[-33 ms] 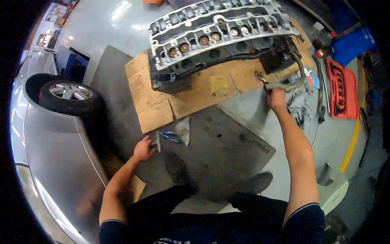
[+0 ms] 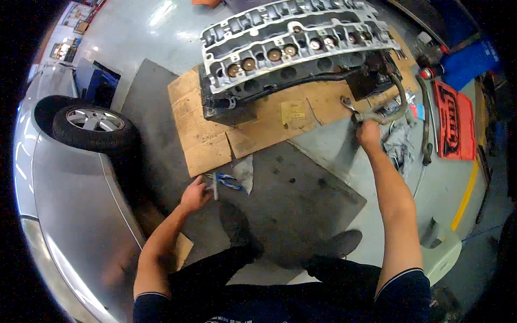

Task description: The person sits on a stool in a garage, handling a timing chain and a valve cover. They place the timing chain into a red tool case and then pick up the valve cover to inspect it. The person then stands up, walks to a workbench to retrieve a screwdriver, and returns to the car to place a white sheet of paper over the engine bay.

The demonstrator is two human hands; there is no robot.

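My left hand (image 2: 195, 195) is curled round a slim, blurred silver tool (image 2: 215, 187), just left of blue-handled pliers (image 2: 229, 182) on the dark mat. My right hand (image 2: 368, 132) is closed on a metal wrench (image 2: 349, 105), beside a grimy curved hose (image 2: 400, 102). Ahead of both hands, a silver cylinder head (image 2: 296, 42) on a dark engine part (image 2: 226, 110) rests over flattened cardboard (image 2: 199, 148), with a black hose (image 2: 291, 82) along its near side.
A silver car with a wheel (image 2: 94, 126) stands at my left. At right lie a red case (image 2: 452, 121), a crumpled rag (image 2: 398, 145), a long bar (image 2: 426, 140), a spray can (image 2: 431, 70) and a blue container (image 2: 464, 62). A pale panel (image 2: 441, 253) sits lower right.
My left hand has moved slightly up and right with the silver tool. My right hand has shifted slightly right, and the scene sits a little further right in view.
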